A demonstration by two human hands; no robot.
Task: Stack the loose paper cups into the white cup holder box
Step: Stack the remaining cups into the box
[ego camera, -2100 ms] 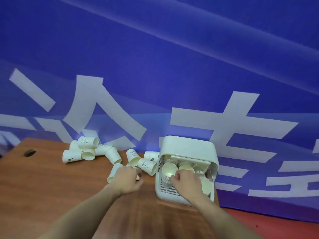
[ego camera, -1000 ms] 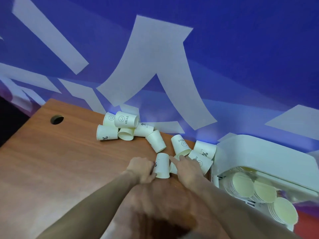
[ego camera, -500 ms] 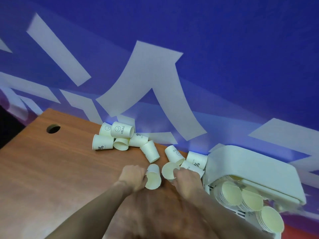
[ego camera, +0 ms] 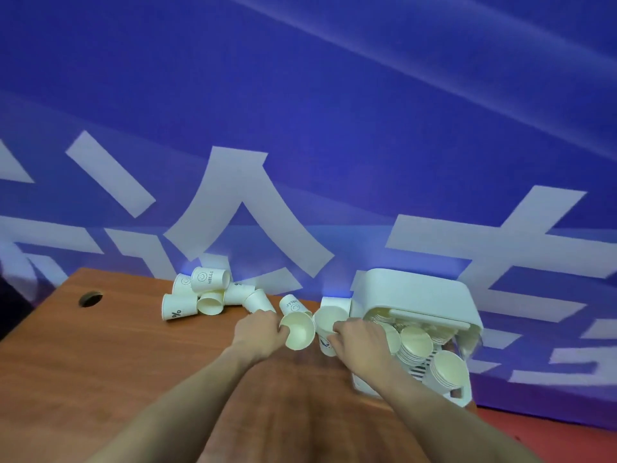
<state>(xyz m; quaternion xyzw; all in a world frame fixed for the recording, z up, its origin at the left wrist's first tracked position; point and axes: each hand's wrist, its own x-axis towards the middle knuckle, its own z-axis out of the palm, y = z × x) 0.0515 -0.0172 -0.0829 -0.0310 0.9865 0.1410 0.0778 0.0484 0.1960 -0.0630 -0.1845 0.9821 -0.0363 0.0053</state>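
Note:
My left hand [ego camera: 258, 335] grips a white paper cup [ego camera: 298, 330] with its open mouth facing me. Beside it my right hand [ego camera: 359, 339] grips a second cup [ego camera: 329, 324], held just left of the white cup holder box [ego camera: 414, 292]. The box stands at the table's right end and holds several stacks of nested cups [ego camera: 415, 342] that lean toward me. More loose cups [ego camera: 207, 294] lie in a heap on the wooden table [ego camera: 100, 362] further left, and two lie right behind my hands.
A blue banner with large white characters [ego camera: 247, 212] hangs directly behind the table. A round cable hole [ego camera: 90, 299] sits near the table's left end. Red floor [ego camera: 551, 429] shows past the right edge.
Both hands have lifted a cup each off the table and carried them right toward the box. My view has swung back to the right.

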